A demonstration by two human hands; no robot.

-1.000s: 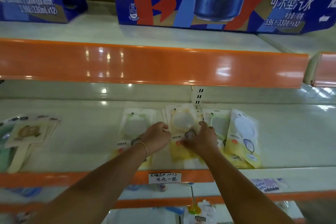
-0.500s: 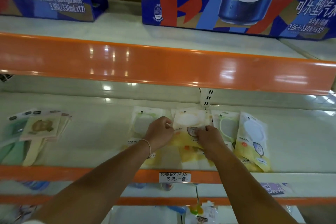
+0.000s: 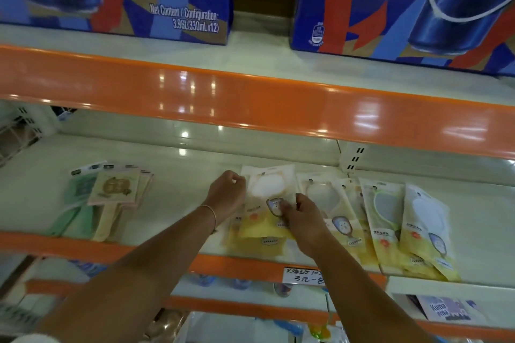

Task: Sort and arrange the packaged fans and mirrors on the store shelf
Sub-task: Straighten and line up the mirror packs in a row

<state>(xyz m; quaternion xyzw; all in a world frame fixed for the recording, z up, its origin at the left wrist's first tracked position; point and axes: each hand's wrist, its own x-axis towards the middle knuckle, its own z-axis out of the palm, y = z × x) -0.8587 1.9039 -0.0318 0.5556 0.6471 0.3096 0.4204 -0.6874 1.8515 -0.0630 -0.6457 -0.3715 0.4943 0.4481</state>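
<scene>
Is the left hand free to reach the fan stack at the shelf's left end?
Probably yes: bare shelf lies between the left hand and the fan stack, though it now pinches the mirror pack.

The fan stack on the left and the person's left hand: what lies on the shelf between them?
Nothing: in the head view the shelf is bare between the fan stack and the left hand.

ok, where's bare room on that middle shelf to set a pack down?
Bare shelf between the fan stack and the left hand, and behind the fans. Crowded from the pack under both hands rightward: the right hand and overlapping mirror packs fill it.
</scene>
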